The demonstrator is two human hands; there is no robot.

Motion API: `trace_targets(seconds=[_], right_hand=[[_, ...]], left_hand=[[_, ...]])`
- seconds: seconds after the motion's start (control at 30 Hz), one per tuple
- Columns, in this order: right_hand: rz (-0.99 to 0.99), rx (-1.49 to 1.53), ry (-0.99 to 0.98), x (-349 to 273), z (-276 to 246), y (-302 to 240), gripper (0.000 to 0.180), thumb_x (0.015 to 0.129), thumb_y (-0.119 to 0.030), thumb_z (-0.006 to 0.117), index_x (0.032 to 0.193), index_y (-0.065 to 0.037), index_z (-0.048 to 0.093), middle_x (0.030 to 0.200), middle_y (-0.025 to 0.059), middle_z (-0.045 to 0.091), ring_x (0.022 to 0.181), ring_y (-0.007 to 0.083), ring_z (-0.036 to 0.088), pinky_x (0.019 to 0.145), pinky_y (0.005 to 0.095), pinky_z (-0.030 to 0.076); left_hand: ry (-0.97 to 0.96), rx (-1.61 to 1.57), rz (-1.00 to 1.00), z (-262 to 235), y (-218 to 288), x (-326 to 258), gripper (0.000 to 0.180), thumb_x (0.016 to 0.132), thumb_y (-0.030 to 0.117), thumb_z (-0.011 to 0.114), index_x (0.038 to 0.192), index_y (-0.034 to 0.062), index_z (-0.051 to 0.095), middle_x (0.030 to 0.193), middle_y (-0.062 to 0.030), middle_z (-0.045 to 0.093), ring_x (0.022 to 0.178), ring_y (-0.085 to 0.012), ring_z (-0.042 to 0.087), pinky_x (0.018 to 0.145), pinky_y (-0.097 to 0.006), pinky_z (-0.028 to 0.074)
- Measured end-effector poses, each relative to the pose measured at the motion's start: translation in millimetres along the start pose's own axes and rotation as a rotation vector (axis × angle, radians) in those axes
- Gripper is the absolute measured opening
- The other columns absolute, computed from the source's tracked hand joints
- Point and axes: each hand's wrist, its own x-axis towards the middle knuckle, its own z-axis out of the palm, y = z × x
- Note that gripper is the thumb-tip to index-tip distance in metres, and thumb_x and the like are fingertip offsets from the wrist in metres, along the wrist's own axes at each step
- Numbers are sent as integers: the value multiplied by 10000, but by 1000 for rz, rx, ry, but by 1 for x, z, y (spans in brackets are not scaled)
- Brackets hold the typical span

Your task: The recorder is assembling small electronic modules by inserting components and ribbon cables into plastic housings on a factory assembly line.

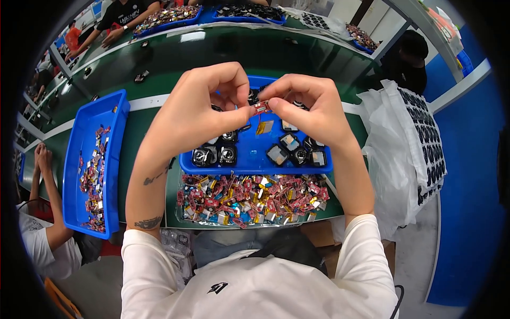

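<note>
Both hands meet at the upper centre of the frame, above a blue tray point(255, 166). Left hand point(199, 103) and right hand point(308, 109) are each closed in a fingertip pinch on one small red part point(261, 107), which sits in the narrow gap between them. The part is a short flat strip whose long axis runs roughly left to right across the frame, so each hand takes one end: the left thumb and forefinger close on its left end, the right thumb and forefinger on its right end. Neither hand is clearly nearer; the part lies midway, with the remaining fingers curled above it. Whether a second piece is held with it cannot be told at this size.

Directly below the hands, the blue tray holds round black components point(215, 154) in its left half and squarish silver-faced ones point(289, 142) in its right half, with a small yellow strip point(264, 127) lying between. Just below the tray, toward the lower centre, a heap of small red and gold parts point(252, 199) rests on a clear plastic sheet on the green workbench point(143, 125). A second, longer blue tray point(114, 159) with similar red parts stands at the left of the frame, apart from both hands. At the right, a white bag point(390, 154) and a sheet with rows of dark pockets point(427, 138) lie well clear. Another person's forearm point(50, 196) enters at the far left edge.
</note>
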Motion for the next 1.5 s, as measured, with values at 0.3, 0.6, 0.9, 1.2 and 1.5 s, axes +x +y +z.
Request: trace_targets(seconds=[0.3, 0.6, 0.9, 1.2, 1.5], right_hand=[[-413, -321, 149, 1, -5, 5, 70, 730, -16, 710, 799, -12, 699, 876, 72, 684, 765, 130, 631, 678, 260, 506], [-392, -161, 216, -2, -7, 0, 247, 695, -117, 771, 919, -55, 687, 1012, 79, 614, 869, 163, 603, 685, 252, 484], [-313, -199, 191, -7, -2, 6, 108, 727, -47, 705, 830, -23, 684, 694, 51, 640, 624, 105, 578, 573, 225, 464], [-77, 89, 159, -4, -17, 6, 151, 832, -93, 663, 898, 42, 680, 800, 69, 671, 734, 85, 623, 654, 204, 498], [8, 174, 160, -5, -14, 7, 137, 837, -104, 666, 886, 24, 668, 795, 67, 668, 736, 85, 622, 666, 214, 495]], left_hand=[[90, -6, 94, 14, -8, 8, 119, 743, -6, 636, 757, -2, 518, 687, -7, 537, 631, -68, 525, 588, -210, 452], [132, -14, 87, 16, -14, 10, 142, 770, -12, 627, 897, -24, 690, 816, -83, 678, 736, -100, 632, 674, -221, 505], [60, -91, -21, 20, -14, 6, 164, 762, 63, 695, 891, -39, 687, 850, -72, 667, 762, -104, 610, 699, -223, 501], [65, -48, -27, 23, -14, 9, 143, 743, 72, 697, 846, -18, 654, 764, -15, 617, 713, -77, 573, 678, -222, 476], [50, -123, -80, 26, -16, 10, 179, 780, 108, 689, 882, -27, 633, 768, -18, 629, 709, -66, 577, 681, -217, 464]])
